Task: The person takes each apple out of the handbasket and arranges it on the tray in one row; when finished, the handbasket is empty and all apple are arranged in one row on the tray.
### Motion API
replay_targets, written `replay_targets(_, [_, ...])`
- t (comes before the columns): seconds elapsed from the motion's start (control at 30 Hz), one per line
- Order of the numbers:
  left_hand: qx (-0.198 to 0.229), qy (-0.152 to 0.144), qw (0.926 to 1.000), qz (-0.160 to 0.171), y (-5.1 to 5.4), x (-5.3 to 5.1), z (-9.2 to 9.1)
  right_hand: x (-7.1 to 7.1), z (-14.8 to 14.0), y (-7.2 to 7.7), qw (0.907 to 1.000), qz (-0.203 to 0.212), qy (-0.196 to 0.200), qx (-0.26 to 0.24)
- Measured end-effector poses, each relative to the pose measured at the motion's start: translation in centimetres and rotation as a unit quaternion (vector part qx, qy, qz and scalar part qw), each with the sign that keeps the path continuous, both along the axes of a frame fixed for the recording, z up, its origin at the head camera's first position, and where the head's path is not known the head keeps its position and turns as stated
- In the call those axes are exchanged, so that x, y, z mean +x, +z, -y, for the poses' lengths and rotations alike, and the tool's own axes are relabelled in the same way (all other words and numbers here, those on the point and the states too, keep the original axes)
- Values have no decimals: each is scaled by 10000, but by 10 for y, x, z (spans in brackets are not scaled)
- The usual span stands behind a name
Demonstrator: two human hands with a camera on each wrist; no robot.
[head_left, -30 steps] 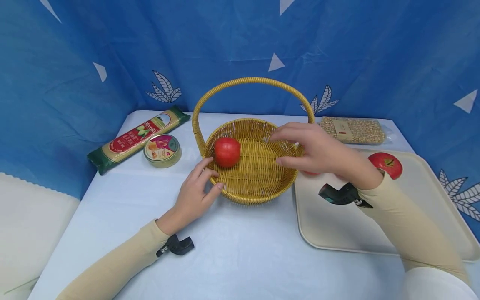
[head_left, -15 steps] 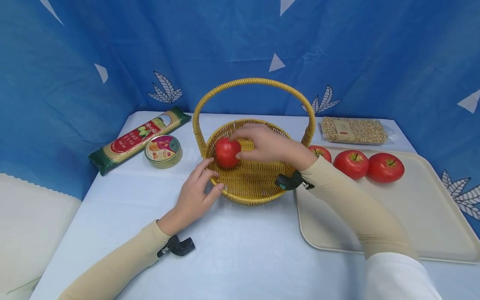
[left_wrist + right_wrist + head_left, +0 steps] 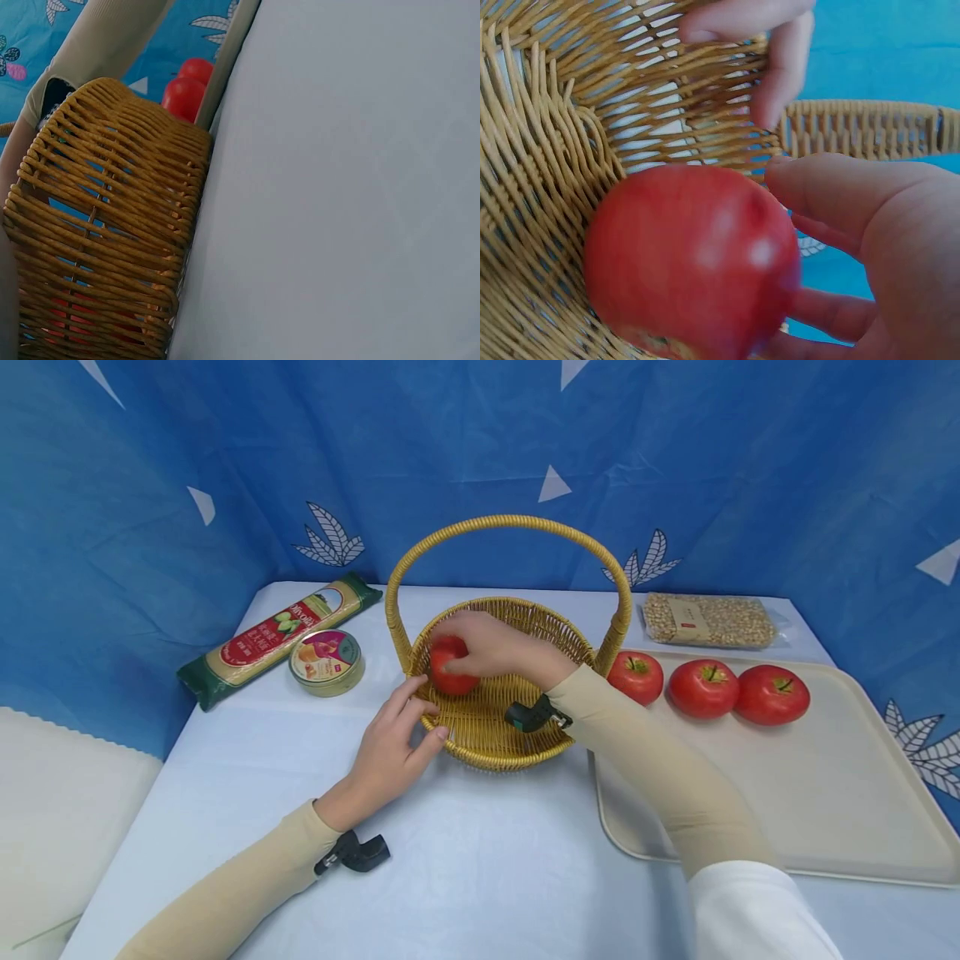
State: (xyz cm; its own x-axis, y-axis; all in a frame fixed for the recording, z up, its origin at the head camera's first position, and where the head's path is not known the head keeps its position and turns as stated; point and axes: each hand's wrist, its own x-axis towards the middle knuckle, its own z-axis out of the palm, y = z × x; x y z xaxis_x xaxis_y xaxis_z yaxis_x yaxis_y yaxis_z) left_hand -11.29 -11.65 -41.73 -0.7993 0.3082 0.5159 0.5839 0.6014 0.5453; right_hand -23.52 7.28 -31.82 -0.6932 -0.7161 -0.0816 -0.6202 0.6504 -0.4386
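Note:
In the head view a yellow wicker basket (image 3: pixel 487 718) with a tall arched handle stands mid-table. One red apple (image 3: pixel 690 255) sits inside it at the left. My right hand (image 3: pixel 495 647) reaches in over the basket and grips this apple, thumb on one side and fingers on the other. Part of the apple is covered by the hand in the head view. At the basket's left front, my left hand (image 3: pixel 382 760) holds the rim, its fingertips hooked over the edge. The left wrist view shows the woven wall (image 3: pixel 112 187) from outside; most of the left hand is out of it.
To the right lies a beige tray (image 3: pixel 750 793) with three red apples (image 3: pixel 703 688) along its far edge. Behind it is a bag of dried beans (image 3: pixel 708 620). A pasta packet (image 3: pixel 277 635) and a round tin (image 3: pixel 327 662) lie left of the basket.
My right hand has moved left from above the basket's right side to the apple inside and closed round it. The tray's apples have come into full view. My left hand stays put.

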Motion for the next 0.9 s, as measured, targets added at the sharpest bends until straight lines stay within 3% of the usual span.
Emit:
replay_targets(0.3, [10, 29, 10000, -32, 0, 1, 0, 1, 0, -9, 10000, -16, -10, 36])
replay_targets(0.9, [30, 19, 10000, -30, 0, 1, 0, 3, -20, -10, 9985, 509, -217, 10])
